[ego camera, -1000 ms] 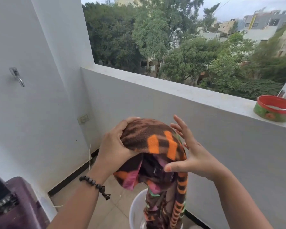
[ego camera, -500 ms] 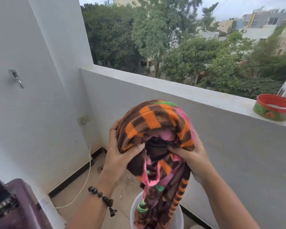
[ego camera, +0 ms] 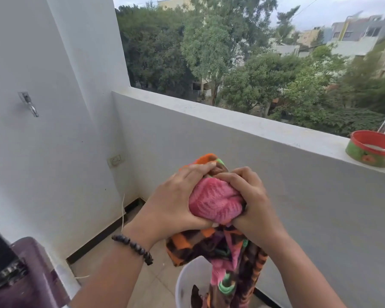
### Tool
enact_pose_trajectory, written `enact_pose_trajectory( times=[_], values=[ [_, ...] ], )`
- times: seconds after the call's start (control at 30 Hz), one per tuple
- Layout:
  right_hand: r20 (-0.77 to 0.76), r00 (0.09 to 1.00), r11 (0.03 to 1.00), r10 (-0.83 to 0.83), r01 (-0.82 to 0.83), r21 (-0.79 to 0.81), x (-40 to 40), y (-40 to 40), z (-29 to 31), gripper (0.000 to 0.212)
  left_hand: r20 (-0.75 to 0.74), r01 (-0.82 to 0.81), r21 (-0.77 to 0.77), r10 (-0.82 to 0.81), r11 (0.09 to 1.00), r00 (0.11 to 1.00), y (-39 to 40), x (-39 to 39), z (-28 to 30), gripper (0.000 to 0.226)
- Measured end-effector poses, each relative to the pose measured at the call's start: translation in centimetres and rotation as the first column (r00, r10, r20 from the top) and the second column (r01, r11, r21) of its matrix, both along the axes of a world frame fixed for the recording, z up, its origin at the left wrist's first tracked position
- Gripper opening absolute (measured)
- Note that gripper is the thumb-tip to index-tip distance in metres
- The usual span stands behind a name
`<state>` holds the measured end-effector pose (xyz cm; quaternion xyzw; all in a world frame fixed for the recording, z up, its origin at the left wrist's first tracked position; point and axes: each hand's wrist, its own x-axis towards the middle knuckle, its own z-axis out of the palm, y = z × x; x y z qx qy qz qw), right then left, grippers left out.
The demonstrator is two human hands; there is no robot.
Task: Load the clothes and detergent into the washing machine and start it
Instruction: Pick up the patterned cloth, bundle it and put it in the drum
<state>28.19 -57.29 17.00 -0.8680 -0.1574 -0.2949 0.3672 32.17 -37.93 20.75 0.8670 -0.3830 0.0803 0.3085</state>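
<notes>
Currently: cloth [ego camera: 216, 205] bunched between both hands, left hand [ego camera: 176, 201] and right hand [ego camera: 251, 203] gripping it; tail hangs straight down into bucket [ego camera: 187, 285]; washer [ego camera: 29, 276] lower left, nearer left hand.

No text, label, brand, number or sign can be read anywhere in the head view. The red and green tin [ego camera: 372, 151] on the ledge at the right edge of the frame bears only an orange flower-like pattern, no letters. The wall switch plate [ego camera: 115, 160] at centre left is blank. The dark purple washing machine [ego camera: 25, 278] in the lower left corner shows no legible marking.
</notes>
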Motion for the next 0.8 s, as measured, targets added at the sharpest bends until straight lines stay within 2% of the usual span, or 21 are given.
enact_pose_trajectory(
  times=[0.13,0.23,0.3,0.4,0.53,0.6,0.67,0.73,0.8],
  values=[
    [-0.077,0.997,1.0,0.005,-0.005,-0.011,-0.5,0.0,1.2,0.074,0.038,-0.021,-0.177,0.028,0.984,0.999,0.1,0.1,-0.5,0.078],
    [-0.32,0.937,0.989,0.142,-0.124,0.077,-1.0,-0.8,2.2,0.108,-0.034,-0.031,-0.364,0.02,0.931,0.999,0.4,0.5,-0.9,0.062],
    [-0.438,0.876,0.973,0.201,-0.127,0.192,-1.3,-1.9,2.6,0.125,-0.109,-0.051,-0.48,-0.002,0.876,0.994,1.0,0.7,-1.0,0.057],
    [-0.486,0.84,0.936,0.24,-0.068,0.345,-1.5,-3.6,2.2,0.131,-0.237,-0.134,-0.697,-0.05,0.704,0.97,1.9,1.4,-1.2,0.051],
    [-0.432,0.787,0.796,0.441,-0.12,0.594,-1.4,-4.0,0.3,0.14,-0.353,-0.279,-0.894,-0.167,0.351,0.921,1.9,2.1,-1.2,0.055],
    [-0.401,0.803,0.781,0.441,-0.122,0.613,-1.1,-3.7,-0.4,0.134,-0.365,-0.319,-0.922,-0.219,0.219,0.905,1.4,2.1,-1.1,0.06],
    [-0.39,0.821,0.753,0.417,-0.071,0.654,-0.8,-3.0,-0.7,0.122,-0.357,-0.328,-0.932,-0.233,0.153,0.904,1.0,1.9,-1.2,0.053],
    [-0.381,0.852,0.713,0.359,0.013,0.701,-0.4,-2.4,-0.8,0.103,-0.372,-0.344,-0.927,-0.243,0.153,0.896,0.6,1.6,-1.9,0.052],
    [-0.334,0.896,0.665,0.293,0.06,0.744,-0.1,-2.2,-0.9,0.079,-0.422,-0.361,-0.899,-0.272,0.247,0.865,0.7,1.3,-2.9,0.062]
  ],
)
